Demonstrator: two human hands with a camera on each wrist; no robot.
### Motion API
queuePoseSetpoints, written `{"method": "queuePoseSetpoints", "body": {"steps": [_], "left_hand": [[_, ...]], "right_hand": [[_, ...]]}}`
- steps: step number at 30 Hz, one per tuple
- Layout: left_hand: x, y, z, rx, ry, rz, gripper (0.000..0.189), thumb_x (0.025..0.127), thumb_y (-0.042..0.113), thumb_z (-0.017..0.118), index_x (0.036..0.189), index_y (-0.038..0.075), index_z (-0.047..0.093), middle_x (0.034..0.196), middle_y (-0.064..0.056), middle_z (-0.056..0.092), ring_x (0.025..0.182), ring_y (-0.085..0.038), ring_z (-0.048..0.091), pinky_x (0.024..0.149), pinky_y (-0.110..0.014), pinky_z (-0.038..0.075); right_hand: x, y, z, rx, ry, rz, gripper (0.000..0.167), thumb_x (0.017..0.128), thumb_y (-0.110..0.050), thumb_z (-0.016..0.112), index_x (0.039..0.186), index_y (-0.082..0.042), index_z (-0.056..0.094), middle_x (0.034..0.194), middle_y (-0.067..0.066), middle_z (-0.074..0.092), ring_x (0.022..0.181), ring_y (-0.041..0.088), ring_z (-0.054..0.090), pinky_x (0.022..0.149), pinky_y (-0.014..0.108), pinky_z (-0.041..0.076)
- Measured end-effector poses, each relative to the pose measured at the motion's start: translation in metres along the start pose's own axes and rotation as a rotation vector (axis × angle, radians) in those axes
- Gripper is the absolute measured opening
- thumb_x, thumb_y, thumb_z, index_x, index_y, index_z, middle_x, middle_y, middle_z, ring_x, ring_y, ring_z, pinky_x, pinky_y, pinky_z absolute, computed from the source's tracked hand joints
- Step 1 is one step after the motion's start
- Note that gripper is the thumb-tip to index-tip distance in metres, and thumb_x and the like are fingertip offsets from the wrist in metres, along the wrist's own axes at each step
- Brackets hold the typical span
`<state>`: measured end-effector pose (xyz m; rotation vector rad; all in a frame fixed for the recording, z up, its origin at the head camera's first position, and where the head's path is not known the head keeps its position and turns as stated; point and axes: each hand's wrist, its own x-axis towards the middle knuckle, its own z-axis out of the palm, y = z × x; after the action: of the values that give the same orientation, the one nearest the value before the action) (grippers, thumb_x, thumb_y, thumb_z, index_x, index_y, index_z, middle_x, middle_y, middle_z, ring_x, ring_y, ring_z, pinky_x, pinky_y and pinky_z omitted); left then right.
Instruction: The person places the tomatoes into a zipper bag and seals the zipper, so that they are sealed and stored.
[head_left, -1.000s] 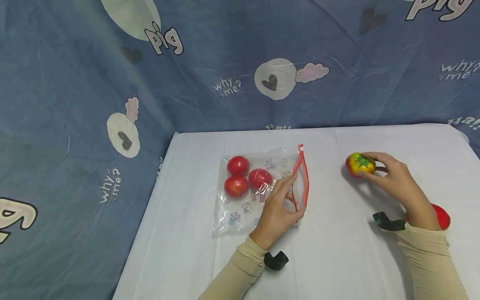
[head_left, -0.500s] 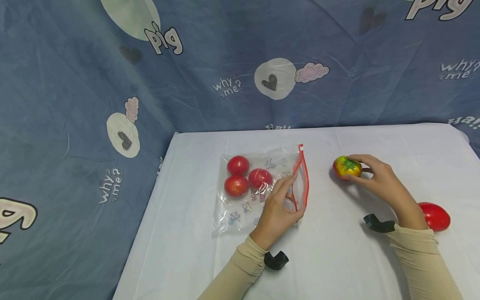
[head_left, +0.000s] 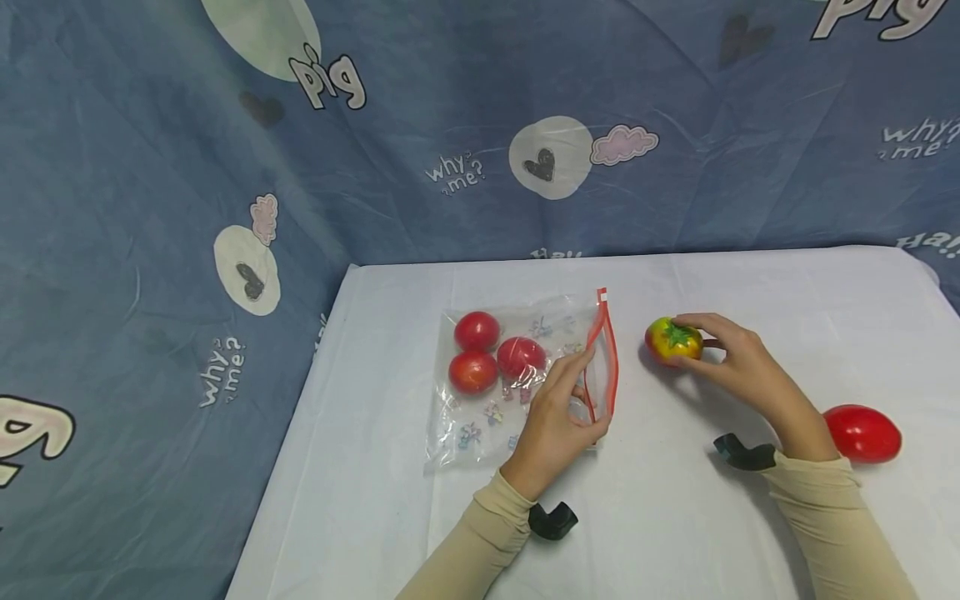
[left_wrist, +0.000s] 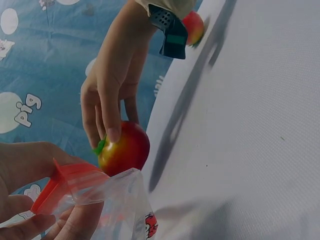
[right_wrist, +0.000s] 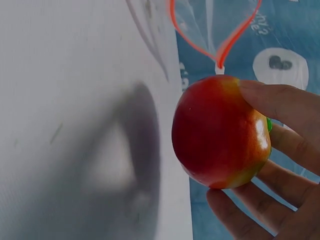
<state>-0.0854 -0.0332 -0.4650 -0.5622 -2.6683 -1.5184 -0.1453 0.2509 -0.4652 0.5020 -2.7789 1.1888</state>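
Note:
A clear zip bag (head_left: 468,433) with a red zip edge lies on its side, three red tomatoes (head_left: 477,332) inside it. My left hand (head_left: 558,417) grips the bag at its mouth, fingers and thumb spreading the red edges (left_wrist: 55,190) apart. The mouth faces right. Between thumb and fingers my right hand (head_left: 735,362) holds a red-and-yellow tomato (head_left: 672,340) with a green star-shaped top. It is held just right of the bag's mouth, above its shadow on the table. In the right wrist view its glossy underside (right_wrist: 215,132) shows, with the bag's mouth beyond.
Another red tomato (head_left: 864,433) lies on the white-covered table (head_left: 660,517), beside my right wrist. Dark wrist mounts stick out at both cuffs, the right one (head_left: 744,452) low over the cloth. A blue patterned curtain (head_left: 420,108) hangs behind and to the left.
My right hand has moved left with the tomato, closer to the bag's mouth, uncovering the tomato by its wrist. My left hand and the bag have stayed still.

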Motion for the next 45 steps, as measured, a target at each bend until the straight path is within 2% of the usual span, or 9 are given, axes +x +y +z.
{"method": "queuePoseSetpoints", "body": {"steps": [2,4,8,13,15,22,31,39,45], "left_hand": [[0.000,0.000,0.000,-0.005,-0.004,-0.008,0.090,0.082,0.007,0.085,0.158,0.023,0.041,0.150,0.000,0.050,0.102,-0.011,0.059,0.071,-0.020,0.062],[0.000,0.000,0.000,-0.008,-0.006,-0.013,0.090,0.082,0.007,0.085,0.158,0.024,0.040,0.150,0.001,0.050,0.103,-0.011,0.059,0.070,-0.016,0.060],[0.000,0.000,0.000,-0.005,-0.004,-0.012,0.090,0.082,0.007,0.085,0.158,0.023,0.040,0.150,0.001,0.050,0.102,-0.010,0.059,0.071,-0.015,0.060],[0.000,0.001,0.000,0.011,-0.001,-0.005,0.090,0.081,0.007,0.086,0.158,0.022,0.041,0.150,0.000,0.050,0.102,-0.011,0.059,0.079,-0.026,0.064],[0.000,0.001,0.000,0.013,-0.001,-0.005,0.090,0.082,0.007,0.086,0.158,0.022,0.041,0.150,0.000,0.050,0.101,-0.011,0.059,0.080,-0.027,0.064],[0.000,0.000,0.000,0.020,-0.003,0.000,0.089,0.082,0.008,0.086,0.158,0.021,0.041,0.150,0.000,0.051,0.101,-0.010,0.060,0.081,-0.028,0.064],[0.000,0.001,0.000,0.020,-0.013,-0.016,0.088,0.082,0.008,0.085,0.157,0.020,0.042,0.152,0.000,0.048,0.099,-0.009,0.060,0.079,-0.027,0.064],[0.000,0.000,0.000,0.034,-0.008,0.000,0.085,0.082,0.008,0.086,0.156,0.015,0.044,0.152,-0.002,0.049,0.098,-0.010,0.061,0.082,-0.025,0.063],[0.000,0.000,0.000,0.051,-0.003,0.017,0.083,0.082,0.009,0.086,0.155,0.013,0.045,0.152,-0.002,0.050,0.099,-0.010,0.060,0.089,-0.021,0.060]], "right_hand": [[0.000,-0.002,0.002,-0.001,-0.003,-0.010,0.057,0.084,-0.013,0.086,0.136,-0.006,0.064,0.136,0.018,0.065,0.121,0.031,0.058,0.089,-0.006,0.037],[0.001,-0.003,0.004,-0.001,-0.001,-0.026,0.057,0.083,-0.012,0.086,0.135,-0.006,0.064,0.136,0.018,0.065,0.121,0.032,0.059,0.091,0.003,0.049],[0.001,-0.006,0.009,-0.003,0.012,-0.062,0.056,0.081,-0.010,0.088,0.133,-0.007,0.066,0.134,0.016,0.067,0.118,0.025,0.061,0.092,0.017,0.057],[0.002,-0.008,0.016,0.025,0.031,-0.121,0.055,0.079,-0.005,0.088,0.130,-0.006,0.067,0.131,0.016,0.068,0.116,-0.005,0.055,0.091,-0.003,0.042],[0.003,-0.009,0.018,0.030,0.031,-0.138,0.055,0.079,-0.004,0.088,0.130,-0.006,0.067,0.130,0.017,0.069,0.115,-0.011,0.052,0.090,-0.004,0.041],[0.003,-0.014,0.026,0.008,0.003,-0.165,0.058,0.077,-0.002,0.088,0.131,-0.007,0.067,0.131,0.014,0.069,0.115,0.020,0.063,0.091,-0.001,0.044],[0.003,-0.022,0.032,0.009,0.005,-0.219,0.059,0.074,0.001,0.089,0.129,-0.005,0.067,0.129,0.013,0.069,0.113,0.023,0.064,0.092,0.004,0.049],[0.003,-0.030,0.040,0.000,-0.029,-0.232,0.062,0.073,0.003,0.089,0.130,-0.004,0.066,0.130,0.014,0.069,0.114,0.027,0.067,0.090,0.042,0.062],[0.002,-0.035,0.048,0.015,-0.058,-0.225,0.061,0.075,0.001,0.089,0.131,-0.005,0.065,0.132,0.013,0.068,0.114,0.029,0.068,0.092,0.051,0.060]]}}
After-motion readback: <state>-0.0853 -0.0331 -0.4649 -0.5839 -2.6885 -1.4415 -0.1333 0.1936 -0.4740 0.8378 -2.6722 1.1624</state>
